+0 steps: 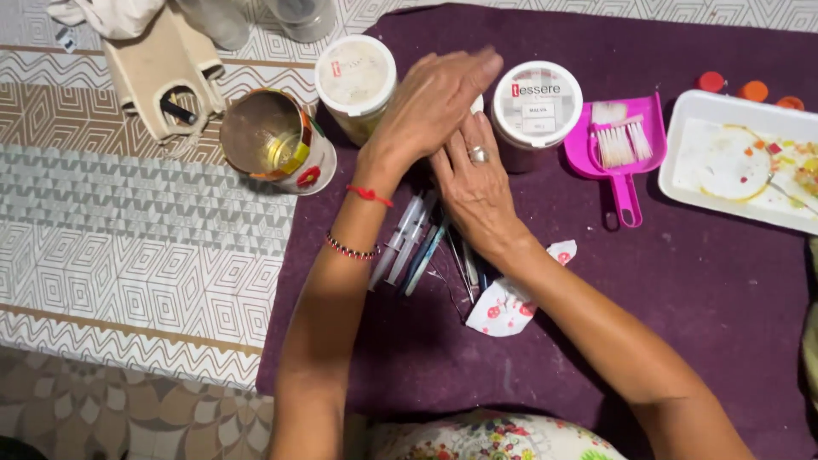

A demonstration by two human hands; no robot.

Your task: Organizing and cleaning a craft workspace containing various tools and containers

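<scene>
both hands (pixel 452 145) overlap above slim plastic syringes (pixel 409 243).

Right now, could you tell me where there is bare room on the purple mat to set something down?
The purple mat is bare in front of the white tray, right of the right forearm. A smaller patch lies between the pink dustpan and the tray. It is crowded where the left hand and right hand meet the two white-lidded tubs and the syringes.

A dark purple felt mat (pixel 682 281) lies beside a beige-and-white geometric tablecloth (pixel 128 247). On the mat: a bright pink plastic dustpan (pixel 626 162), a white tray (pixel 686 162) smeared yellow and orange, two white-lidded round jars (pixel 537 102).
</scene>
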